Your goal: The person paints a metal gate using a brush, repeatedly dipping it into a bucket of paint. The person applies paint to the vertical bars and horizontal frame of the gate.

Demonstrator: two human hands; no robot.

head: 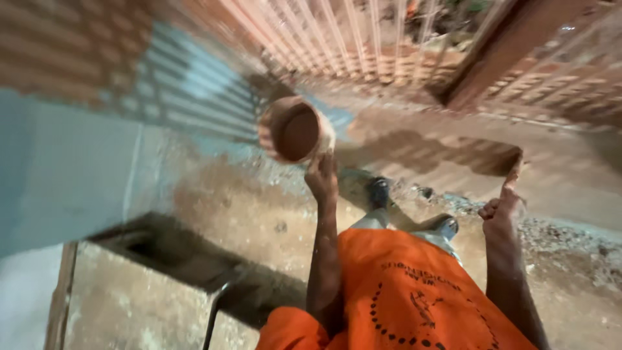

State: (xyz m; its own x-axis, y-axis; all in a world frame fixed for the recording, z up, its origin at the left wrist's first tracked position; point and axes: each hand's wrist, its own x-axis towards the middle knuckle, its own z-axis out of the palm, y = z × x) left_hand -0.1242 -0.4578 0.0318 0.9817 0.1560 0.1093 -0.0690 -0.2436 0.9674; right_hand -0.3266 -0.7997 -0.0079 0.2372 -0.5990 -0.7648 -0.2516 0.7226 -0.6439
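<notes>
My left hand (322, 176) is raised in front of me and grips the rim of a round clay-coloured container (295, 133), whose open mouth faces the camera; it looks empty inside. My right hand (500, 209) is held out to the right, closed around a thin brownish object (515, 170) that sticks upward; blur hides what kind of tool it is. Below both arms I see my orange shirt (402, 298) and my two dark shoes (379, 191) on the dirt floor.
Bare brick walls (71, 52) rise at the left and back, above a pale blue plastered wall (71, 175). A dark rectangular pit (175, 253) lies at the lower left. Loose gravel (557, 243) spreads on the right. A wooden frame (492, 52) stands at the upper right.
</notes>
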